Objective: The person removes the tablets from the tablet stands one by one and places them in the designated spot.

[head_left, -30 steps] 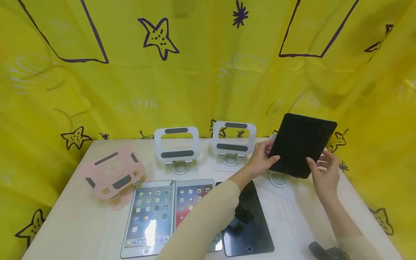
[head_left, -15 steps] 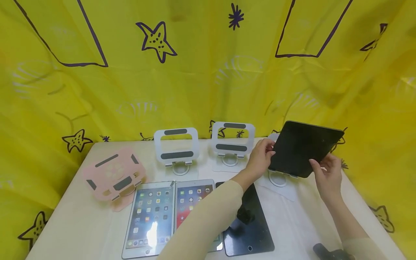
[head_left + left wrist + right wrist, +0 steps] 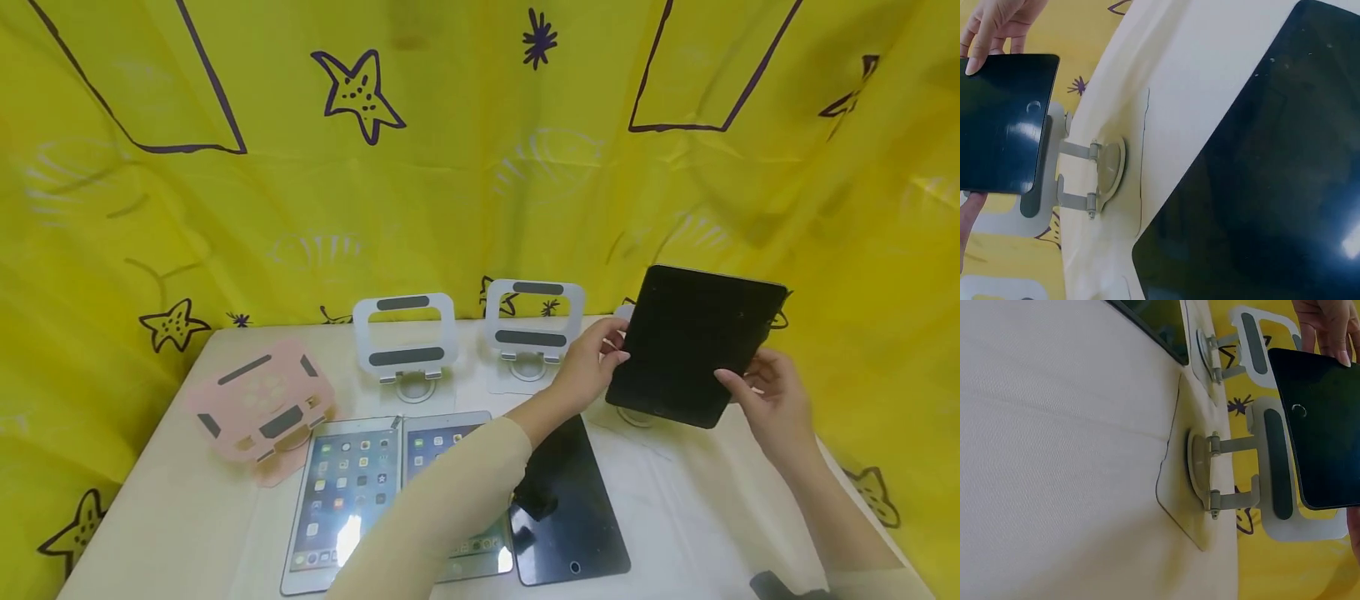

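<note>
My left hand (image 3: 592, 362) and right hand (image 3: 772, 400) hold a black tablet (image 3: 693, 350) by its opposite side edges, each thumb on the front. Its dark screen faces me. Behind it is the rightmost white stand, mostly hidden in the head view. The right wrist view shows this stand's frame (image 3: 1275, 465) with a dark pad, two hooked arms and a round base. There the tablet's lower edge overlaps the frame just above the hooks. In the left wrist view the right hand (image 3: 1000, 28) grips the tablet's far edge (image 3: 1010, 125).
Two white stands (image 3: 405, 358) (image 3: 532, 337) and a pink stand (image 3: 262, 400) stand along the back. In front lie two tablets with lit screens (image 3: 348, 483) (image 3: 480, 546) and a black one (image 3: 573, 508). A yellow curtain (image 3: 450, 208) hangs behind the table (image 3: 172, 517).
The tablet first leaned further back, then came up more upright and toward me, a little left, its lower edge now covering the stand's hooks. Both hands kept hold of it.
</note>
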`<state>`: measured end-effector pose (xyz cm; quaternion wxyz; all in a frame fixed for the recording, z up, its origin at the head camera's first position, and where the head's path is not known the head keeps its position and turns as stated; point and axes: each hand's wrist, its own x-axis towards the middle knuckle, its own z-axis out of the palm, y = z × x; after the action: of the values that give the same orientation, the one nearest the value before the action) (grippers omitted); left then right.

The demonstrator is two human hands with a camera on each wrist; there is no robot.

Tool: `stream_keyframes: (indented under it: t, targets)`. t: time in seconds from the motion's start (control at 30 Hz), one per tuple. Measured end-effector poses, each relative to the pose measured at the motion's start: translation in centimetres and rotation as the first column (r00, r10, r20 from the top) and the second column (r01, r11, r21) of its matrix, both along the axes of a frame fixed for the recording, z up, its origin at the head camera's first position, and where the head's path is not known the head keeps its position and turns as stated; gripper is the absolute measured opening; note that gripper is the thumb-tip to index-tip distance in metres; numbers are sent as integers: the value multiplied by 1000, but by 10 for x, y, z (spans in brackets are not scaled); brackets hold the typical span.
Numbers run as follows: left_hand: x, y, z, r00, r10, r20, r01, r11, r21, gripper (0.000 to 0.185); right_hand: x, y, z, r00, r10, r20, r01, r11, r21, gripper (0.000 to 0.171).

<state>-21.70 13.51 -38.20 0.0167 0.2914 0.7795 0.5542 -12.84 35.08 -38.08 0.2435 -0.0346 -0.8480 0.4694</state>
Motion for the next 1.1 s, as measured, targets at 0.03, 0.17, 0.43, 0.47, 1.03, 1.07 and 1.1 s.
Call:
stream_keyframes:
  t: [0.03, 0.17, 0.43, 0.47, 1.03, 1.07, 1.1]
  targets:
    - [1, -3, -1, 999, -17, 41, 16, 1000, 18, 37, 1, -1, 1, 1000, 4, 14, -4, 1000, 0, 40]
    - [5, -12, -7, 976, -93, 196, 77, 993, 86, 43, 5, -1, 2, 997, 19, 76, -22, 999, 34, 37]
    - [16, -20, -12, 904, -193, 382, 135, 975, 175, 53, 10, 6, -4, 980, 124, 153, -120, 992, -39, 38]
    - [18, -21, -12, 894, -206, 397, 137, 971, 195, 54, 10, 7, -5, 976, 153, 156, -144, 987, -67, 40]
    - [75, -49, -31, 686, -273, 675, 6, 929, 370, 52, 24, 8, -1, 673, 334, 661, -355, 929, -108, 54]
    - [78, -50, -33, 671, -272, 690, -5, 928, 372, 52, 24, 8, -2, 649, 361, 670, -373, 918, -133, 54]
    - [80, -51, -33, 662, -268, 700, -15, 929, 370, 52, 24, 8, -4, 627, 392, 673, -388, 906, -167, 53]
